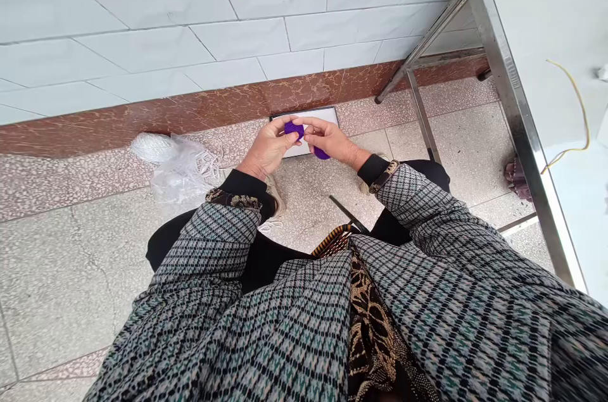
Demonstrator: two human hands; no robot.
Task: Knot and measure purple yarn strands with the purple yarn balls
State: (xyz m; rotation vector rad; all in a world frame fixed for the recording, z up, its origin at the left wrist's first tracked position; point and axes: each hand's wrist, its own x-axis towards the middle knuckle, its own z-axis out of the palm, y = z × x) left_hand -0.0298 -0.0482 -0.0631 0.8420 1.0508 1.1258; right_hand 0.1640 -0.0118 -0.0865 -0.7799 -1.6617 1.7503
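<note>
My left hand (pixel 268 150) and my right hand (pixel 332 141) meet in front of me, above my knees. Both pinch a small purple knitted piece (pixel 294 130); part of it also shows under my right palm as a purple bit (pixel 322 152). My fingers are curled closed around it. Behind the hands a flat white-faced tablet or board (pixel 327 114) lies on the floor against the wall's base. My sleeves are grey checked with dark cuffs.
A crumpled clear plastic bag with white yarn (pixel 175 164) lies on the floor to the left. A steel-framed white table (pixel 517 111) stands at the right with a yellow strand (pixel 579 104) on it. A dark thin rod (pixel 349 215) rests near my lap.
</note>
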